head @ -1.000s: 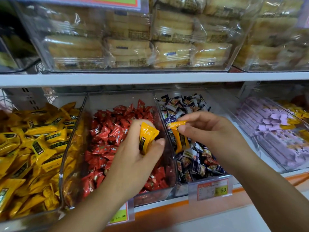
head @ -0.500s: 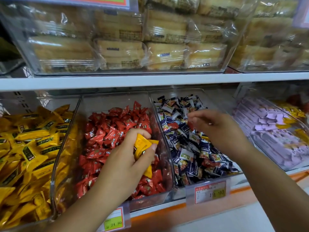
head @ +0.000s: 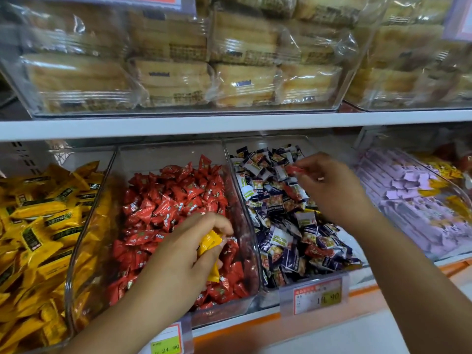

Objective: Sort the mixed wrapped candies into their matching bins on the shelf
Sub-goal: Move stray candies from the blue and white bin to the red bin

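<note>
Three clear bins stand side by side on the lower shelf: a yellow-candy bin at left, a red-candy bin in the middle and a bin of dark blue and white candies to its right. My left hand hovers over the front of the red bin and grips yellow wrapped candies. My right hand is over the blue-and-white bin and pinches a small red candy at its fingertips.
Further right, a clear bin holds purple candies with some yellow ones mixed in. Price tags hang on the shelf's front edge. The upper shelf carries clear bins of wrapped pastries close above the candy bins.
The yellow candy that my right hand pinched has passed to my left hand. My right hand went back into the blue-and-white bin and lifted out a red candy. My left hand has sunk lower over the red bin.
</note>
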